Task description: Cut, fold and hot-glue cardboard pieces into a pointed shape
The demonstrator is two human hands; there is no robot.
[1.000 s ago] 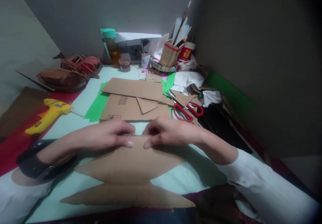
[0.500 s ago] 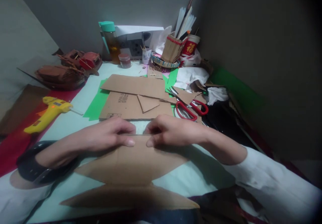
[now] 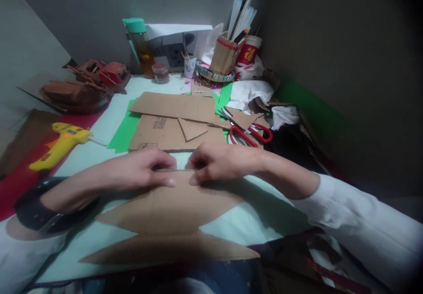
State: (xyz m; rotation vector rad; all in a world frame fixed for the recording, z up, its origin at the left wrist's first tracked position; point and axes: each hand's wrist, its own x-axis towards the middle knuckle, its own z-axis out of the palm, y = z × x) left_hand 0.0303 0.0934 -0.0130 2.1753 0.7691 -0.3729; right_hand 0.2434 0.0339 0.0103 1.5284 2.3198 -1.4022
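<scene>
Together, left fingers (image 3: 164, 158) and right fingers (image 3: 197, 154) pinch the notched cardboard (image 3: 172, 212) at its far edge.

I'm counting one bare left hand (image 3: 145, 168), one bare right hand (image 3: 221, 161), one notched brown cardboard sheet (image 3: 172, 212), one yellow plastic glue gun (image 3: 64, 144), one teal-capped transparent bottle (image 3: 143, 49) and one round red-and-white cup (image 3: 249, 51).

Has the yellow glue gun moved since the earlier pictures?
No, in no visible direction: judged against the green sheet, the yellow glue gun keeps the same place and angle.
</scene>
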